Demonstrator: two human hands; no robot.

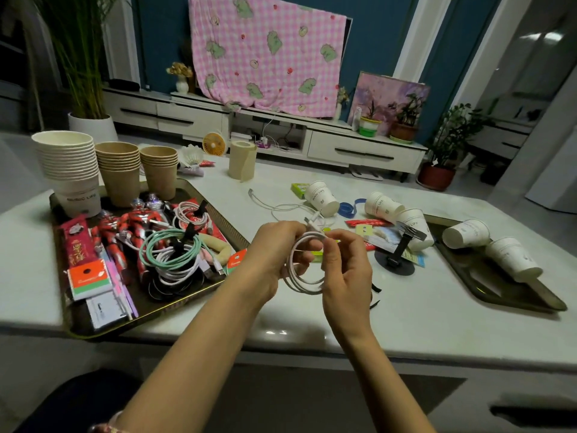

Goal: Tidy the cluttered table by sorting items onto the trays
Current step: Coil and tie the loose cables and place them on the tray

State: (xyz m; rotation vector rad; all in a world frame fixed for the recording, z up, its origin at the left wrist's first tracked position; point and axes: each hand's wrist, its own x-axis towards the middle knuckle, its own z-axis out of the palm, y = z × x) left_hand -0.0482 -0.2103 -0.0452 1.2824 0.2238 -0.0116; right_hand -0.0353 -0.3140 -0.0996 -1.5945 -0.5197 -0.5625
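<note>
Seen above the bench (312, 320), between the two trays: a white charging cable (296, 284), wound into loose loops. Gripped on the left side by the left hand (268, 254), fingers (285, 229) curled round the loops. Pinched at the top by the right hand (343, 270), thumb and forefinger pressed together on the strand. Trails a loose tail back across the bench toward a tipped white paper cup (321, 198). On the left tray (175, 303): stacked paper cups (67, 157), red toy figures (137, 220), a coiled teal cable (168, 248). On the right tray (474, 276): two white cups (465, 234) lying on their sides.
</note>
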